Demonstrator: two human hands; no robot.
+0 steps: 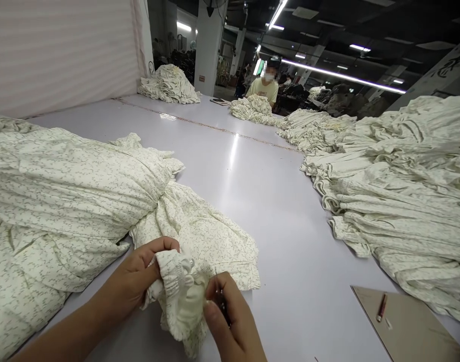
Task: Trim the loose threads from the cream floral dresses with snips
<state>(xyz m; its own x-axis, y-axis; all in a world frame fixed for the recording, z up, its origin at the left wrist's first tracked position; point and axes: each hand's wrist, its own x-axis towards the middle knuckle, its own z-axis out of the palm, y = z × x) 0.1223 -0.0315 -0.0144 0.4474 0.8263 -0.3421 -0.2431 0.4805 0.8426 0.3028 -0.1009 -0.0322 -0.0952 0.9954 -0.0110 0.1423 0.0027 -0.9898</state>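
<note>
Your left hand (134,281) and right hand (232,317) are at the near edge of the pale lilac tabletop (286,241). The left grip is closed around the elasticated cuff (173,276) of a cream sprig-print garment (211,246), with the fingers curled over its gathers. The right grip is narrow: thumb and fingers pinch a small dark object (222,306) against the pale cloth, and it is too hidden for you to tell what it is. The garment lies on the tabletop directly under both hands, and its cloth runs back into a large bundle of the same print (60,201) along the left side of the tabletop.

Along the right side of the tabletop lies a heap of cream garments (403,186). Near its front corner is a brown card sheet (407,327) carrying a red pen (381,307). At the far end of the tabletop, a co-worker (265,88) in a pale yellow T-shirt sits behind a smaller cream pile (252,109). Another cream pile (169,85) lies at the far left corner.
</note>
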